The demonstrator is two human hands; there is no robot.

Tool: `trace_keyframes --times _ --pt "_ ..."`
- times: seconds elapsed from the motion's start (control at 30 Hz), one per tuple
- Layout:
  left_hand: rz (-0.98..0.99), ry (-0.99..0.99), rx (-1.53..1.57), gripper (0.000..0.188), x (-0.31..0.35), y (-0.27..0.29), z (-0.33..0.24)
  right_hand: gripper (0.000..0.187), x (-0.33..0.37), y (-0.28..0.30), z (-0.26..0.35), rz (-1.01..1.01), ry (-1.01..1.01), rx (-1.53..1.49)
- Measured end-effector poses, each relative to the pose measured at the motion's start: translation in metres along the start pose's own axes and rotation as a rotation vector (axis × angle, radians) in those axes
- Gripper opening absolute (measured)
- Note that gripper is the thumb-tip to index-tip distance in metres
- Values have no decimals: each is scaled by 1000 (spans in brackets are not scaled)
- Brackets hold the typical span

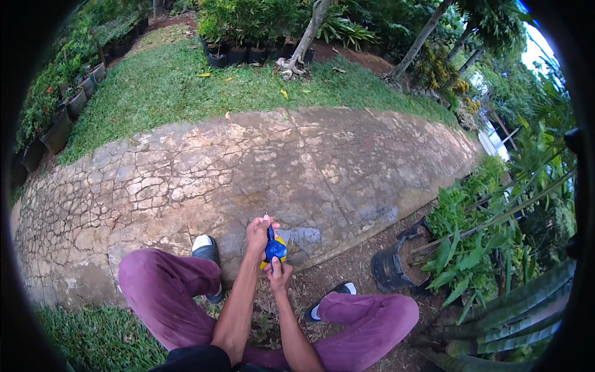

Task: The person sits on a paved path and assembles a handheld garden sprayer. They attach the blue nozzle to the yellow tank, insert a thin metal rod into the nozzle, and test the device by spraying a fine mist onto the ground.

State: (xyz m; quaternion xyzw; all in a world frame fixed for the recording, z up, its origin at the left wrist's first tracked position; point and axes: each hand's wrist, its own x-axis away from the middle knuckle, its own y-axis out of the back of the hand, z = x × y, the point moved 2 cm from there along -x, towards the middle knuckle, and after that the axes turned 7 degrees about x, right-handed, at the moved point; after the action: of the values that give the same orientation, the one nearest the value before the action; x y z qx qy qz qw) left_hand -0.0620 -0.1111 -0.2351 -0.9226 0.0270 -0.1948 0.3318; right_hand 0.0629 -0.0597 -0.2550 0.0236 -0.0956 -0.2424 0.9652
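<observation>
In the head view, a small blue and yellow tool (274,250) is held between both hands above the near edge of the stone path (297,167); the left hand (258,234) is curled about its upper part, fingers bent and closed on it; the right hand (279,273) is closed beneath it, thumb pressed to the blue body; what kind of tool it is cannot be told. The hands are seen between two knees in maroon trousers (167,291); a dark shoe with a white toe (206,251) is set at the path's edge, just left of the hands; a black plant pot (390,270) is seen on bare soil to the right, well apart.
</observation>
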Motion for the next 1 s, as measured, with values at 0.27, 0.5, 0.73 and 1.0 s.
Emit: trace_keyframes --times 0.27,0.5,0.73,1.0 --pt "49 -49 -76 24 -12 -10 12 51 -19 31 48 291 -134 327" --pt "85 -33 -171 21 -7 -22 8 65 -13 58 115 103 175 551" --pt "195 -16 -211 18 12 -45 25 37 -10 45 139 71 204 478" --pt "346 25 -330 17 29 -55 36 25 32 77 211 -76 164 356"
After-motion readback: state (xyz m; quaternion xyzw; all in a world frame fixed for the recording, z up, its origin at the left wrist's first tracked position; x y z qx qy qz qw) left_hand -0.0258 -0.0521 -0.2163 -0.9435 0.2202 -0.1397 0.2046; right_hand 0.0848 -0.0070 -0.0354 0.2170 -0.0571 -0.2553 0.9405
